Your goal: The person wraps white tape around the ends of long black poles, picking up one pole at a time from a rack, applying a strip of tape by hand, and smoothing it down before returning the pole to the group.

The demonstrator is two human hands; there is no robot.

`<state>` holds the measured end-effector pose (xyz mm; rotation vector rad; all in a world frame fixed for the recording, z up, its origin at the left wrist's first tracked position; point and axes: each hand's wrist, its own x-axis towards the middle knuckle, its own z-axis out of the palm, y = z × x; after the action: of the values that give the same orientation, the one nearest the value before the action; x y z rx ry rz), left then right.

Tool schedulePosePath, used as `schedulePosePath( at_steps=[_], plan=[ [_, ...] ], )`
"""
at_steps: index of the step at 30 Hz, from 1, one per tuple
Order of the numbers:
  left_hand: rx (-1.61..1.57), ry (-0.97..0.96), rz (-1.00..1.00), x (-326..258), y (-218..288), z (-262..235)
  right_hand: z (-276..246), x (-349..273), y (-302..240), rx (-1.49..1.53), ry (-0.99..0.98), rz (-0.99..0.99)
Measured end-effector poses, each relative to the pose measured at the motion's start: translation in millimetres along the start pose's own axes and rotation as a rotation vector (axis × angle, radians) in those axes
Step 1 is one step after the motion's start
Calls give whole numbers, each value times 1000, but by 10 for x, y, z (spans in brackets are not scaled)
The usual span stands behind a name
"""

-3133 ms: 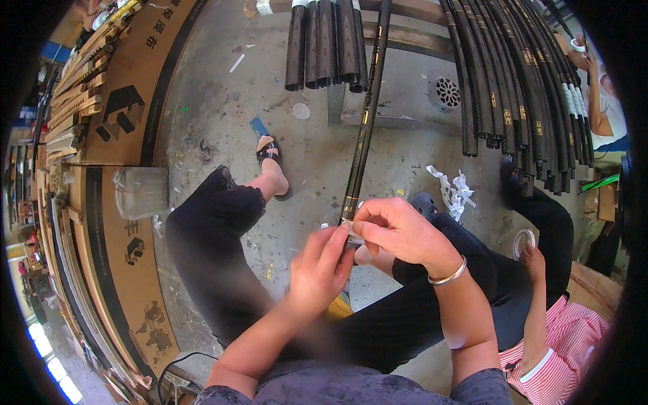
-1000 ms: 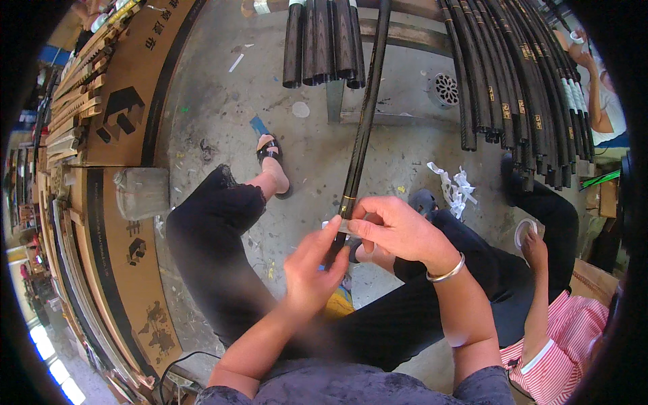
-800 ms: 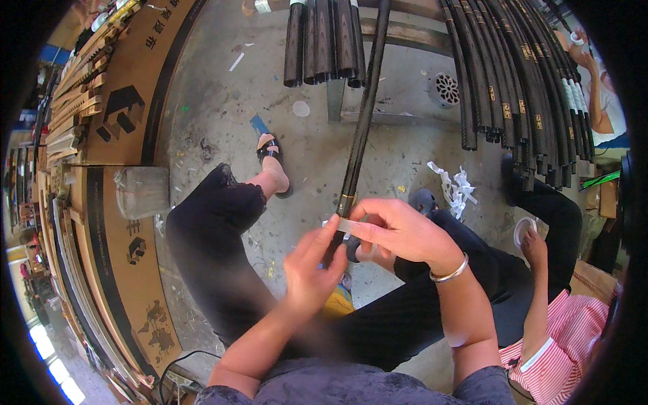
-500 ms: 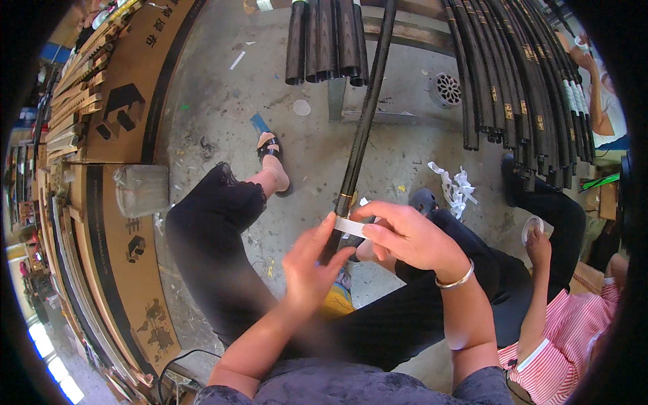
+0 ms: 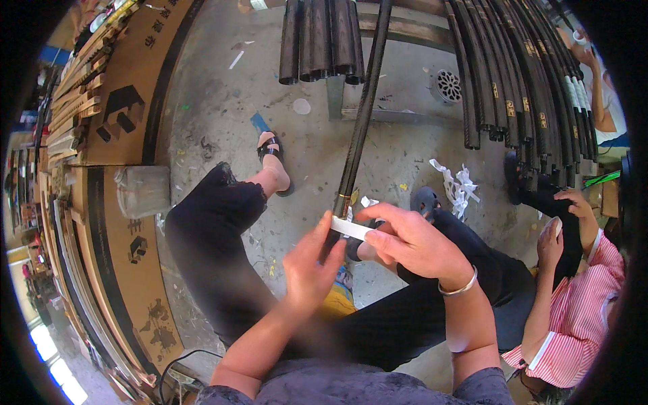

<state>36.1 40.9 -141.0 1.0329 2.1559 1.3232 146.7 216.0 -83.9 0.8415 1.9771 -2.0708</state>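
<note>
A long black tube [image 5: 361,128] slants from the far middle down to my hands, a thin gold band near its close end. My left hand [image 5: 310,266] is closed around that close end, thumb and fingers on either side of it. A white strip of tape [image 5: 349,228] lies across the tube by my left fingertips and stretches to the right. Its right end is pinched between the thumb and fingers of my right hand [image 5: 422,246], which has a bangle at the wrist. My left hand partly hides the tube's very end.
Several thick dark tubes [image 5: 317,40] jut out at the far middle, and more black tubes [image 5: 499,81] lie side by side at far right. Crumpled white strips [image 5: 459,189] litter the floor. Cardboard boxes [image 5: 128,250] line the left. A co-worker in a striped shirt [image 5: 574,324] sits close on the right.
The tube has shifted slightly left. The tape strip now slopes a little more downward to the right, still held by my right hand. The co-worker's arms have moved, and a second hand now shows.
</note>
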Motion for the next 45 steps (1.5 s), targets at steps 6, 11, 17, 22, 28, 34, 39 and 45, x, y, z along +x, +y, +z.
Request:
schedulePosePath(
  at_steps=[6, 11, 17, 22, 28, 34, 39, 45],
  plan=[
    [-43, -24, -64, 6, -15, 13, 10, 23, 12, 8, -7, -15],
    [-52, -61, -159, 39, 41, 13, -7, 12, -20, -21, -17, -1],
    [-122, -57, -180, 32, 27, 30, 20, -35, -20, -125, 0, -115],
    [-42, -9, -48, 17, -61, 80, 33, -64, -58, -153, -31, -89],
    [-47, 7, -118, 25, -2, 88, 81, -92, -182, -111, -12, -58],
    [-128, -50, -170, 5, -31, 83, 56, -82, -138, -89, -16, -75],
    [-391, -107, -348, 44, 25, 44, 33, -86, -56, -117, -7, -79],
    [-637, -120, -560, 45, 73, -8, 20, -89, -26, -114, -10, -70]
  ],
)
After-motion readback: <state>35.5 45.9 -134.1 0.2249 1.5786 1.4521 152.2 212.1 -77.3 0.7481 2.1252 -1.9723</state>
